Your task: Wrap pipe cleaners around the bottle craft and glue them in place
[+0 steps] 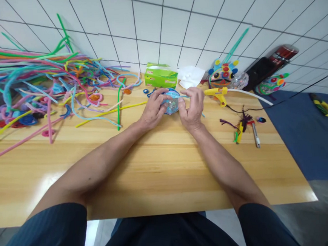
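Note:
Between my hands at the middle back of the table is a round, clear-centred object wrapped in blue pipe cleaner [171, 103]. My left hand [155, 108] curls its fingers over the left side of it. On the right side, my right hand [191, 107] presses its thumb and bent fingers at the edge. A small blue button [146, 91] lies just left of the round object. The yellow glue gun [218, 95] rests on its side to the right of my right hand, with a white stick at its back.
Many coloured pipe cleaners [49, 71] are heaped at the left. A green tissue box [160, 77] stands against the tiled wall. At the right are a decorated figure [222, 75], a dark red bottle [283, 56], a marker [256, 134] and a black cord.

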### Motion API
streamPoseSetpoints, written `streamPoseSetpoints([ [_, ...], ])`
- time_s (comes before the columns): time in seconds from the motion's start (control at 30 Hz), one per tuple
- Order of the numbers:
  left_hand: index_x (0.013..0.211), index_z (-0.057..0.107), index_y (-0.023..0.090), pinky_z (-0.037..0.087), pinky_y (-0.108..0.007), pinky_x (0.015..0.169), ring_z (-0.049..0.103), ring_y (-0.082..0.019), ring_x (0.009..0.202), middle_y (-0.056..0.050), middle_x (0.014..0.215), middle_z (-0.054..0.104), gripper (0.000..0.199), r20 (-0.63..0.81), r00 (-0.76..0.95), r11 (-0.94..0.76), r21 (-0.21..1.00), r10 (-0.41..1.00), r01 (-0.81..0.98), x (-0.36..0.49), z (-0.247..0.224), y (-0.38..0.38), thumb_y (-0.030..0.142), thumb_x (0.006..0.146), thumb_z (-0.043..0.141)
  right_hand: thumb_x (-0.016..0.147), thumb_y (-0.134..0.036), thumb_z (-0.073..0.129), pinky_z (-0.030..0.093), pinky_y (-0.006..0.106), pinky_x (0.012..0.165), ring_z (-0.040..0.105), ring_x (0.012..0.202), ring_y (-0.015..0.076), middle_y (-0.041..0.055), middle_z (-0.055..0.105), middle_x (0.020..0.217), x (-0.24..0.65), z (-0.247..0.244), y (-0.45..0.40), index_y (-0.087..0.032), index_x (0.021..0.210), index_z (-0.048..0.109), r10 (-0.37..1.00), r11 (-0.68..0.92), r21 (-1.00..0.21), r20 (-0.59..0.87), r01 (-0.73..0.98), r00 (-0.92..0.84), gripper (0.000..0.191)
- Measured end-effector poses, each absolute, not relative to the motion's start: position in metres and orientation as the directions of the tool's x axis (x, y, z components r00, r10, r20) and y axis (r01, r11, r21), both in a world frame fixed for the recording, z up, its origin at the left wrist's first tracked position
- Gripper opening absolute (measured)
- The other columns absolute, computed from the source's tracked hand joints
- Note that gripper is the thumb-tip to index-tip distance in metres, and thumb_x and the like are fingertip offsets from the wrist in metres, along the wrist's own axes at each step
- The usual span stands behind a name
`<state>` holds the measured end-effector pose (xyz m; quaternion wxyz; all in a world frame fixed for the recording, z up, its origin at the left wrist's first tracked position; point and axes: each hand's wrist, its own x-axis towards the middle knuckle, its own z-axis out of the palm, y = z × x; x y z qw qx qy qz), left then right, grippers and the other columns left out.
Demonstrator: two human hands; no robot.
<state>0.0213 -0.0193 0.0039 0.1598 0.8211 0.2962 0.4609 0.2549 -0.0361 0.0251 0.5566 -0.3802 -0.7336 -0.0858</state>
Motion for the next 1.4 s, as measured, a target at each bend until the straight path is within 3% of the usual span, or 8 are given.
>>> streamPoseSetpoints([
  [0.1, 0.155, 0.072, 0.026, 0.045, -0.063, 0.151, 0.059, -0.035, 0.172, -0.018, 0.18, 0.064, 0.043, 0.655, 0.409, -0.773, 0.538, 0.635, 0.337, 0.021, 0.003, -0.017, 0.049, 0.129, 0.046, 0.121, -0.044, 0.057, 0.069, 0.061, 0.112, 0.078, 0.126, 0.0355, 0.0128, 0.078, 0.133, 0.252, 0.011, -0.035, -0.031, 0.147, 0.066, 0.411, 0.746, -0.241, 0.9, 0.621, -0.145, 0.031],
  [0.37, 0.153, 0.071, 0.024, 0.044, -0.061, 0.151, 0.059, -0.034, 0.172, -0.019, 0.178, 0.065, 0.039, 0.644, 0.402, -0.759, 0.56, 0.651, 0.33, 0.021, 0.007, -0.018, 0.04, 0.126, 0.049, 0.104, -0.047, 0.073, 0.062, 0.073, 0.125, 0.073, 0.137, 0.0445, 0.021, 0.074, 0.145, 0.253, 0.001, -0.036, -0.026, 0.15, 0.065, 0.542, 0.627, -0.223, 0.813, 0.747, -0.213, 0.052],
  [0.8, 0.154, 0.071, 0.023, 0.044, -0.063, 0.152, 0.06, -0.033, 0.172, -0.019, 0.178, 0.066, 0.04, 0.633, 0.386, -0.741, 0.56, 0.671, 0.369, 0.025, 0.009, -0.021, 0.032, 0.122, 0.05, 0.103, -0.037, 0.074, 0.061, 0.061, 0.119, 0.069, 0.131, 0.0401, 0.0195, 0.074, 0.141, 0.242, -0.001, -0.04, -0.023, 0.144, 0.07, 0.521, 0.541, -0.107, 0.821, 0.834, -0.232, 0.044],
  [1.1, 0.162, 0.067, 0.029, 0.046, -0.061, 0.152, 0.061, -0.032, 0.173, -0.016, 0.178, 0.067, 0.039, 0.679, 0.372, -0.775, 0.551, 0.632, 0.311, 0.02, 0.004, -0.019, 0.042, 0.128, 0.054, 0.104, -0.039, 0.075, 0.059, 0.064, 0.121, 0.069, 0.136, 0.0416, 0.0214, 0.074, 0.146, 0.239, -0.003, -0.042, -0.023, 0.142, 0.073, 0.538, 0.558, -0.193, 0.824, 0.807, -0.175, 0.041],
  [1.4, 0.151, 0.076, 0.028, 0.044, -0.066, 0.152, 0.059, -0.034, 0.174, -0.014, 0.18, 0.066, 0.036, 0.605, 0.386, -0.717, 0.59, 0.697, 0.37, 0.024, 0.01, -0.023, 0.038, 0.125, 0.054, 0.103, -0.038, 0.074, 0.061, 0.073, 0.128, 0.071, 0.139, 0.043, 0.0204, 0.073, 0.146, 0.238, -0.004, -0.043, -0.026, 0.146, 0.07, 0.602, 0.594, -0.328, 0.787, 0.734, -0.136, 0.045],
])
